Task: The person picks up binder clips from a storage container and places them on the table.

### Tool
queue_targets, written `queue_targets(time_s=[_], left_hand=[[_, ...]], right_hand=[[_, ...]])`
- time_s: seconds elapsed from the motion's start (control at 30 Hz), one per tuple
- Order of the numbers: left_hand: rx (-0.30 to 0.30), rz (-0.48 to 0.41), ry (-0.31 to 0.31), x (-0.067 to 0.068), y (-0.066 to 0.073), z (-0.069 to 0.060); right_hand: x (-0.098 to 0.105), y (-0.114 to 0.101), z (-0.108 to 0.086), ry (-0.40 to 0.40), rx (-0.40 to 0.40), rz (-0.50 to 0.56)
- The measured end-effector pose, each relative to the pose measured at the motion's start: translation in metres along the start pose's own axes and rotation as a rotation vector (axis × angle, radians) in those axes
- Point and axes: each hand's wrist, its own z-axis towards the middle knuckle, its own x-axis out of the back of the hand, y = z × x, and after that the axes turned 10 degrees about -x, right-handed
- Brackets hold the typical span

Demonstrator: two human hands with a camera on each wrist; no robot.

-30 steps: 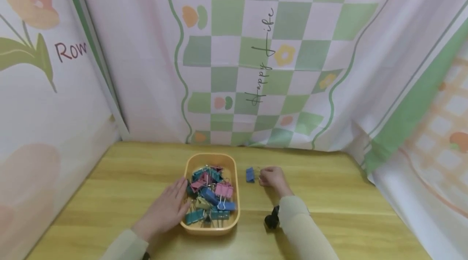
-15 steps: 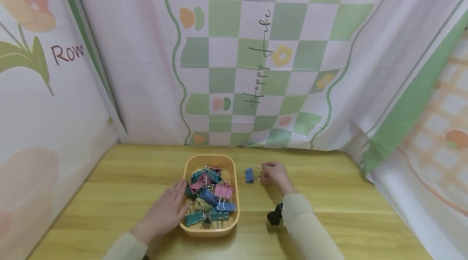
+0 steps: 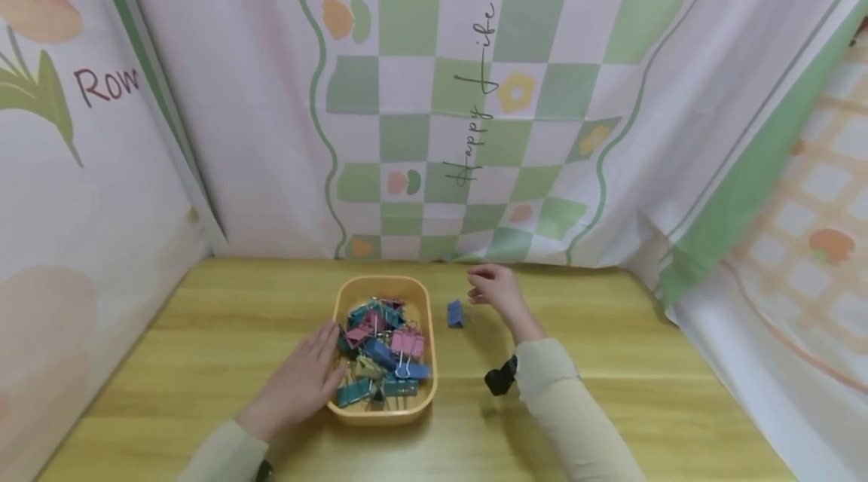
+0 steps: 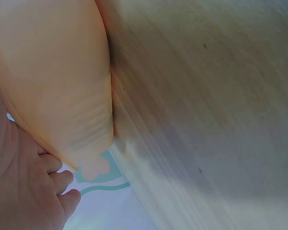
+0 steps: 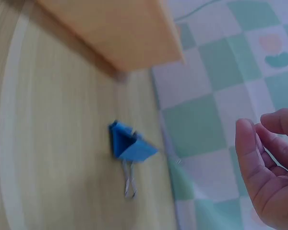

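A blue binder clip [image 3: 455, 314] stands by itself on the table, right of the yellow tray [image 3: 432, 346]. My right hand [image 3: 500, 294] hovers just beyond and above this clip, fingers loosely bent, with nothing between thumb and forefinger. In the right wrist view, a gap separates the hand [image 5: 273, 167] from the blue clip [image 5: 132, 146], whose wire handle shows. Several binder clips in blue, teal, pink and yellow lie jumbled inside the tray. My left hand [image 3: 298, 376] rests along the tray's left side, its fingers fairly straight against the rim.
The wooden table [image 3: 597, 407] reaches back to a checkered green-and-white curtain [image 3: 468, 120]. Printed cloth hangs at the left and right sides. A black wrist device [image 3: 500, 376] sticks out below the right sleeve.
My right hand has let go of the blue clip's handle and lifted up and away from it. The clip stays on the table. My left hand keeps its place on the tray.
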Motion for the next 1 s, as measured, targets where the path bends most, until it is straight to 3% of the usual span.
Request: queue_targets(time_s=[0.27, 0.5, 1.0], left_hand=[[-0.008, 0.007, 0.016, -0.001, -0.002, 0.000], [-0.007, 0.000, 0.009, -0.002, 0.000, -0.001], [-0.014, 0.007, 0.012, -0.006, -0.002, -0.001]], right_hand=[[-0.022, -0.019, -0.010, -0.076, 0.056, -0.031], [-0.042, -0.021, -0.014, -0.123, 0.028, -0.076], [-0.065, -0.020, -0.039, -0.341, 0.070, -0.176]])
